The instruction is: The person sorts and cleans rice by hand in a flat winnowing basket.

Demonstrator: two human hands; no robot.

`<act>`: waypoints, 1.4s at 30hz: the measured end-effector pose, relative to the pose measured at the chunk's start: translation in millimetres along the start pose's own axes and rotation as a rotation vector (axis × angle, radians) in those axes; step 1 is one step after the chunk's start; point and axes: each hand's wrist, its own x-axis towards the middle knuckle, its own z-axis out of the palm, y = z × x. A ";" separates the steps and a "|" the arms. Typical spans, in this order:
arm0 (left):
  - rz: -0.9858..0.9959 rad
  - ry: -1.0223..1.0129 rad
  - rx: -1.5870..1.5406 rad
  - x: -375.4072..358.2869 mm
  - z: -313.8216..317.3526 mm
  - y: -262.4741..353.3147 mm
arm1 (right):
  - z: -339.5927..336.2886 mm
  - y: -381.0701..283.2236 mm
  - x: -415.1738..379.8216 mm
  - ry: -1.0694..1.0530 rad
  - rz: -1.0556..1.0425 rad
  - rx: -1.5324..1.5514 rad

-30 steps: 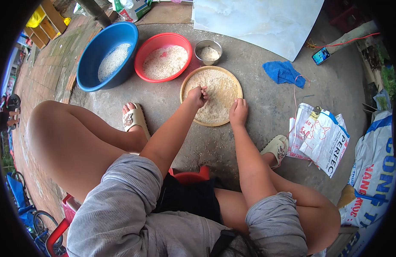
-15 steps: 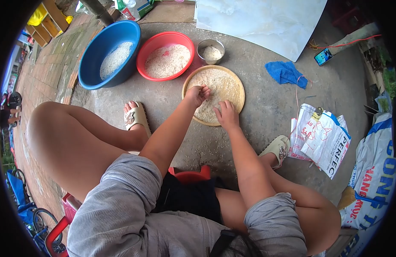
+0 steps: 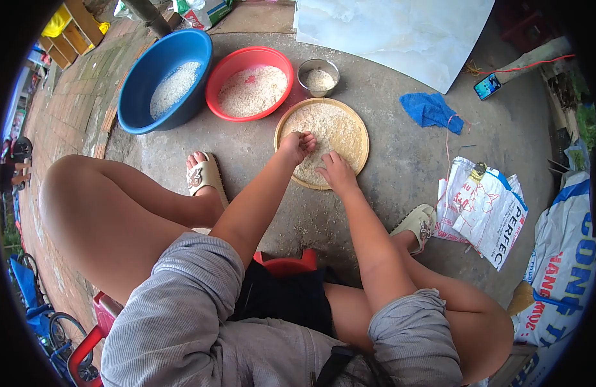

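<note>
A round woven tray holding pale grains lies on the concrete between my feet. Over its left part is my left hand, palm turned up and fingers curled; whatever it may hold is too small to make out. My right hand touches the grains at the tray's lower right, its fingers bent down and drawn together, the tips partly hidden. Beyond the tray stand a steel bowl with grains, a red basin with grains and a larger blue basin with whiter grains.
A blue cloth and a phone lie to the right. Printed sacks are beside my right foot, with a large sack farther right. A pale marbled board is at the top. I sit on a red seat.
My right hand has shifted slightly left over the tray, and its fingers have drawn in from a more spread pose. My left hand has barely moved.
</note>
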 end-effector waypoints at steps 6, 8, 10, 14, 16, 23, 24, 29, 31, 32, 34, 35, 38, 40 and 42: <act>-0.008 0.007 0.014 -2.1 -0.6 0.3 | 12.5 3.3 1.0 0.129 0.055 0.111; -0.008 0.013 0.030 -2.3 -0.4 -0.8 | 15.8 1.9 3.7 0.153 0.112 0.144; -0.010 0.009 0.035 -3.6 0.1 -2.3 | 18.6 2.4 7.3 0.177 0.168 0.176; -0.026 -0.013 0.031 6.1 -1.2 -6.5 | 16.7 -0.2 16.7 0.229 0.282 0.237; -0.022 -0.021 0.031 2.9 3.0 -5.9 | 16.6 -2.4 24.2 0.291 0.334 0.283; -0.032 -0.084 -0.033 11.8 4.7 -8.7 | 0.9 -23.1 65.0 0.621 0.311 0.519; -0.032 -0.084 -0.033 9.1 7.4 -7.4 | -3.6 -29.2 68.7 0.583 0.271 0.542; -0.071 -0.369 -0.130 -7.6 16.0 6.4 | -18.2 -49.8 66.0 0.466 0.069 0.270; -0.113 -0.517 -0.150 -4.4 15.5 10.8 | -19.6 -55.1 62.9 0.455 0.096 0.276; -0.104 -0.383 -0.120 -0.9 20.8 9.1 | -20.0 -57.8 62.4 0.564 0.104 0.281; -0.097 -0.248 -0.093 6.1 20.4 7.3 | -14.4 -55.6 63.8 0.669 0.114 0.284; -0.087 -0.238 -0.091 10.6 17.6 9.1 | -10.1 -52.0 69.1 0.773 0.204 0.382; -0.032 -0.255 -0.045 -8.6 28.0 11.7 | 3.4 -34.8 82.5 0.727 0.516 0.934; 0.025 -0.257 -0.031 -37.3 51.5 12.6 | 8.7 -14.5 87.1 0.281 0.825 1.558; 0.134 -0.288 0.061 -48.9 64.3 13.1 | 19.4 -13.2 89.5 0.293 0.881 1.781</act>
